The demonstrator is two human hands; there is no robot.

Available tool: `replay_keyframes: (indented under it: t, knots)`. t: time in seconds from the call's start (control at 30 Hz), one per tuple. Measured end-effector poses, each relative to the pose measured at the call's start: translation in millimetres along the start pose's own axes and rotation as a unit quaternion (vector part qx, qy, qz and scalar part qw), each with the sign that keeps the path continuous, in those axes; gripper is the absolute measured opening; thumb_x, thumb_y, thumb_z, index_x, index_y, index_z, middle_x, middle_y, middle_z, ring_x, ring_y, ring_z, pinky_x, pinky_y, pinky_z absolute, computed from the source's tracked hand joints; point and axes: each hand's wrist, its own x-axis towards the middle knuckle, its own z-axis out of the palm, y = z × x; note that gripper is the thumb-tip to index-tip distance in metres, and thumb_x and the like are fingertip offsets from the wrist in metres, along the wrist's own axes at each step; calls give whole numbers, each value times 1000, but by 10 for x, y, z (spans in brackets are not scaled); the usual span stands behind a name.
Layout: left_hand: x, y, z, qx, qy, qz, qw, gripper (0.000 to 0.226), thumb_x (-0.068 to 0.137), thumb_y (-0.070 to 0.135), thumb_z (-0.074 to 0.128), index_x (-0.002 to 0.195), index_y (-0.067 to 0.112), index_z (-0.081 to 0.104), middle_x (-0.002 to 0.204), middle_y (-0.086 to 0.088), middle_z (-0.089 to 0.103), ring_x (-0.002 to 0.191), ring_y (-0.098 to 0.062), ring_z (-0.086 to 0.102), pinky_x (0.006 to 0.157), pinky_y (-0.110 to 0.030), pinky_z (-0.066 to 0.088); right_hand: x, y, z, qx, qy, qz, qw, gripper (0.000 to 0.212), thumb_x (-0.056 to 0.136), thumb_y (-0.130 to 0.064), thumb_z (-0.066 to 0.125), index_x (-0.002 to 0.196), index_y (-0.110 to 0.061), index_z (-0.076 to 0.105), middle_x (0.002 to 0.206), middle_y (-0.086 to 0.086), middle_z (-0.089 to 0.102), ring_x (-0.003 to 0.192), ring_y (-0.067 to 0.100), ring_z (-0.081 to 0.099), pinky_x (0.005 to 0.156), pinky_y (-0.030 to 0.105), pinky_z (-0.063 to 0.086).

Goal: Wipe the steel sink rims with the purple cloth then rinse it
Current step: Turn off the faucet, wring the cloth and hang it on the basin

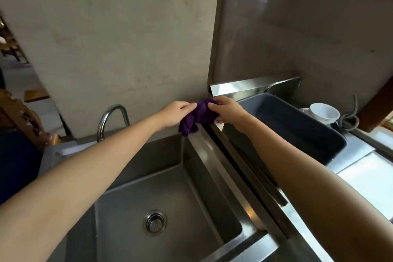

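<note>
Bare concrete wall (110, 34) rose behind the steel sink (161, 193), with a glossy grey panel (297, 17) to the right of it. Sink basin was deep and square-cornered, a round strainer drain (155, 222) set in its floor. Curved chrome faucet (112, 120) stood at the back left edge, its spout arched over. No water seen running.

Both arms were stretched forward over the basin toward the far right corner. Purple cloth (196, 118) was bunched up and held between the two hands, just above the back end of the steel rim (214, 159) that divides the sink from the next bay. Lower folds of the cloth hung down to that rim; actual contact could not be told.

Left hand (176, 114) gripped the cloth's left side, fingers curled onto the fabric. Right hand (227, 112) pinched the cloth's right side, thumb on top and fingers tucked under it.

Right of the rim sat a dark grey plastic tub (302, 130), tilted in the neighbouring bay. Beyond the tub, a stack of white bowls (324, 112) stood near the wall, with a grey coiled hose (348, 119) just beside them. A polished steel splash strip (251, 86) ran along the wall above the tub.
</note>
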Motion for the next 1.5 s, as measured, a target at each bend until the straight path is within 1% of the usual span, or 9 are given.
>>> replay_keyframes:
  t: [0.1, 0.23, 0.5, 0.67, 0.83, 1.07, 1.23, 1.4, 1.5]
  knots:
    - [30, 117, 32, -33, -3, 39, 999, 29, 93, 21, 55, 119, 11, 62, 110, -3, 66, 101, -12, 59, 90, -24, 44, -43, 10, -169, -51, 51, -85, 994, 24, 88, -12, 59, 112, -11, 57, 104, 11, 61, 98, 26, 61, 86, 38, 55]
    - [29, 397, 61, -216, -87, 3, 973, 47, 86, 12, 64, 130, 15, 47, 119, -7, 59, 108, -24, 60, 90, -42, 52, -144, -38, -424, 171, -14, -139, 975, 44, 81, 17, 51, 108, -17, 57, 107, 12, 59, 95, 24, 60, 71, 23, 55]
    - [167, 863, 213, -185, -9, 61, 981, 15, 88, 20, 62, 102, 16, 61, 99, -6, 68, 95, -19, 65, 83, -29, 54, -261, -125, -842, 43, 43, -122, 991, 29, 89, -17, 61, 117, -12, 57, 99, 7, 64, 75, 13, 60, 53, 12, 45]
    - [297, 1070, 328, -266, 53, 64, 960, 3, 90, 18, 58, 92, 18, 56, 90, -1, 65, 87, -15, 63, 71, -24, 48, -336, -169, -1084, -55, 86, -107, 989, 37, 86, -41, 61, 99, -6, 65, 82, 2, 64, 73, 14, 59, 68, 24, 48]
    - [481, 1304, 395, -285, 41, 73, 955, 10, 94, 17, 53, 103, 21, 56, 104, -4, 63, 103, -21, 59, 88, -33, 49, -386, -169, -1366, 195, -23, -107, 975, 20, 84, -15, 66, 101, -9, 57, 95, 8, 62, 90, 21, 63, 84, 37, 53]
    - [607, 1467, 367, -51, 79, 147, 985, 28, 98, 17, 44, 121, 19, 61, 113, -3, 64, 103, -16, 58, 83, -27, 49, -510, -28, -1717, 198, 23, -96, 975, 30, 85, -23, 66, 111, -10, 60, 99, 8, 67, 85, 19, 66, 72, 28, 56]
    - [621, 1633, 470, -241, 22, 104, 965, 25, 98, 12, 44, 104, 21, 66, 96, -3, 67, 92, -18, 63, 74, -25, 52, -601, 95, -1944, 278, -53, -106, 953, 21, 92, -21, 56, 108, -11, 63, 92, 5, 69, 81, 16, 66, 70, 27, 55]
    - [619, 1820, 590, -285, 10, 105, 953, 19, 94, 16, 51, 93, 26, 67, 96, -1, 65, 88, -14, 62, 71, -24, 53, -586, 243, -2059, 153, 20, -76, 985, 6, 87, -9, 62, 87, -14, 66, 87, 9, 66, 82, 24, 64, 84, 38, 53]
    - [639, 1880, 602, -262, -12, 113, 958, 17, 91, 11, 56, 97, 22, 67, 98, -2, 65, 88, -11, 62, 71, -18, 52, -636, 283, -2163, 106, 50, -86, 989, 3, 87, -13, 63, 88, -14, 66, 83, 7, 66, 75, 18, 65, 73, 30, 57]
